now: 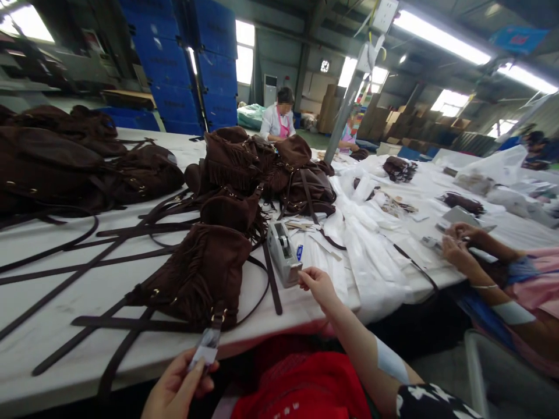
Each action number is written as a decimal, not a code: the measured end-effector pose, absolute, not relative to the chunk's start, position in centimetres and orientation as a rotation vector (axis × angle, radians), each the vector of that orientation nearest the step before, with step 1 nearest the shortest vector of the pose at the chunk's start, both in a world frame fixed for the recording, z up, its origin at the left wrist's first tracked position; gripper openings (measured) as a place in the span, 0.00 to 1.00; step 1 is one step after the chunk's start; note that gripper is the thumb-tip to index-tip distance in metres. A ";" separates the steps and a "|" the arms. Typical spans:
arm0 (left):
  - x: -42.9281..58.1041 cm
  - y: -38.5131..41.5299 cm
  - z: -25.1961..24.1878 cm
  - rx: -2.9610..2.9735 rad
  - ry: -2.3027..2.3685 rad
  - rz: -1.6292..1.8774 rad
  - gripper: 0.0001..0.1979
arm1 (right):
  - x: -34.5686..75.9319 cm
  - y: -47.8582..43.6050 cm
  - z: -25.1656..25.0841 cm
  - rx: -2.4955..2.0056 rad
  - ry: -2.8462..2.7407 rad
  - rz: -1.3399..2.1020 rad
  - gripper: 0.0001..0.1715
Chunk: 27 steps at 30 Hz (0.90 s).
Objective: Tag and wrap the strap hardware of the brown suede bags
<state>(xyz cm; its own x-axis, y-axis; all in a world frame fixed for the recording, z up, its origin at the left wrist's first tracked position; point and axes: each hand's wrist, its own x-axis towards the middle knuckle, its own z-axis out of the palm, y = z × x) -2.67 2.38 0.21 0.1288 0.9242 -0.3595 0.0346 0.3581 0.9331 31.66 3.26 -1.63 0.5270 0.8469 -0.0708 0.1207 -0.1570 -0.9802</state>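
Note:
My left hand (pixel 181 378) is closed at the table's front edge, its thumb pressing a small white tag (pixel 205 354) with clear plastic around it. This tag sits against the strap end of a dark brown fringed bag (pixel 220 262), which lies on the white table. My right hand (pixel 321 285) pinches at the front cutting edge of a grey tape dispenser (pixel 282 253); the clear tape between the fingertips is hard to make out. A small blue-labelled item (pixel 299 251) lies beside the dispenser. Long brown straps (pixel 126 323) spread left of the bag.
More brown bags (pixel 244 157) are piled behind, with another heap (pixel 52 157) at left. White plastic bags (pixel 367 233) and paper tags (pixel 312 224) lie right of the dispenser. A co-worker's hands (pixel 463 247) work at right. A metal post (pixel 349 110) rises from the table; two people stand beyond.

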 end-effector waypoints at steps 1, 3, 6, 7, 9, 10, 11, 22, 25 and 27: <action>-2.5 2.3 0.5 1.010 1.271 0.843 0.29 | 31.8 3.1 -1.7 -1.630 -0.834 0.802 0.24; -2.0 1.9 1.3 1.021 1.268 0.861 0.27 | 32.0 2.7 -1.5 -1.646 -0.841 0.827 0.25; -1.2 1.5 2.0 1.053 1.239 0.872 0.21 | 31.1 1.7 -0.7 -1.642 -0.912 0.920 0.24; -0.9 1.4 2.2 1.063 1.227 0.868 0.19 | 30.3 1.5 -0.2 -1.619 -0.960 0.970 0.23; -0.4 1.3 2.2 1.076 1.222 0.886 0.16 | 28.0 1.0 0.8 -1.537 -1.081 1.092 0.22; -0.3 1.2 2.1 1.086 1.224 0.892 0.15 | 26.6 0.9 1.3 -1.486 -1.142 1.161 0.21; -0.2 1.2 2.0 1.102 1.229 0.899 0.14 | 25.1 0.7 1.9 -1.435 -1.197 1.231 0.21; -0.5 0.5 1.2 1.299 1.244 0.909 0.11 | 16.9 1.4 1.7 -1.345 -1.289 1.665 0.25; -0.5 0.5 1.3 1.354 1.255 0.908 0.10 | 16.8 1.9 1.0 -1.361 -1.262 1.698 0.28; -0.4 0.6 1.3 1.364 1.251 0.914 0.11 | 16.8 2.0 0.7 -1.348 -1.243 1.715 0.29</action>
<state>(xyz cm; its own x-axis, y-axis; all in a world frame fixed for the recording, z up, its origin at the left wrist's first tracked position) -0.42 0.60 1.25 0.1697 0.9801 -0.1032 0.2004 0.0682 0.9773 16.78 2.03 0.75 -0.2865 0.8834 -0.3708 0.0779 -0.3643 -0.9280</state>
